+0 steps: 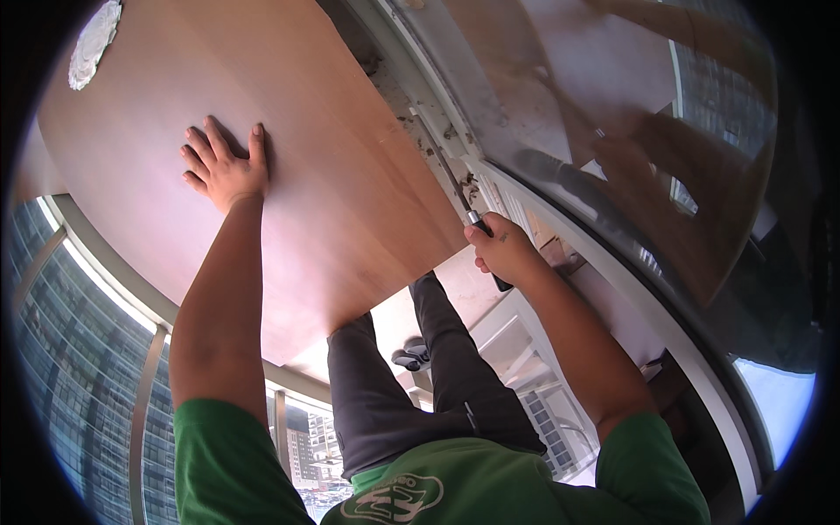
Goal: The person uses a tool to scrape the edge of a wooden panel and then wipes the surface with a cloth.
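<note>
My left hand (229, 171) lies flat with spread fingers on a large light-brown wooden board (306, 175). My right hand (503, 249) is closed round the black handle of a long thin metal tool (453, 182). A silvery collar joins its handle to a narrow dark shaft. The shaft points away from me beside the board's right edge, over a dirty white ledge. Whether its tip touches anything is hard to make out, and the frame does not settle the tool's exact kind.
A glass pane in a pale frame (612, 262) runs along the right, full of reflections. At the far left of the board sits a silvery, crinkled round object (94, 44). Windows (79, 350) face tall buildings at left. Below the board are dark shoes (411, 353) and a white slatted unit (547, 429).
</note>
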Available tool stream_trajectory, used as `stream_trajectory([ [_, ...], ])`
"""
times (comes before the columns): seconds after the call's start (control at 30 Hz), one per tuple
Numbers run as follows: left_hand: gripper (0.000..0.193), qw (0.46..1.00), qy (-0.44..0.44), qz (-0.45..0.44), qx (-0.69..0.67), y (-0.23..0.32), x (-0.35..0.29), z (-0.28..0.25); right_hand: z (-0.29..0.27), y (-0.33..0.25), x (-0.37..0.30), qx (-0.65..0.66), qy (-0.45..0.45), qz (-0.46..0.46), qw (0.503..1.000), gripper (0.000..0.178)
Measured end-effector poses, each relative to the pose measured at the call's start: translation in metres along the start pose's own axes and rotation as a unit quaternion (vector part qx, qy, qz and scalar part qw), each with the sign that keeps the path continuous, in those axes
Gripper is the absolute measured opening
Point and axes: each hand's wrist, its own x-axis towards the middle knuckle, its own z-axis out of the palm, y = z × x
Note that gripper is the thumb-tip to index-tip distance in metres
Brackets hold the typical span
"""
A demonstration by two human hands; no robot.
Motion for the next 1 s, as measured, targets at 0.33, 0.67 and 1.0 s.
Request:
stream_trajectory([
  [0.33,0.091,1.0,0.005,0.002,0.004,0.002,0.0,0.0,-0.018,-0.043,-0.048,0.085,-0.065,-0.108,0.988,0.053],
  [0.67,0.094,1.0,-0.008,0.002,0.004,0.005,0.002,-0.003,-0.002,-0.063,-0.001,0.024,-0.046,-0.082,0.995,0.046],
  [1.0,0.093,1.0,0.004,0.003,0.001,0.007,0.001,0.0,0.004,-0.059,0.002,0.025,-0.017,-0.061,0.998,0.045],
])
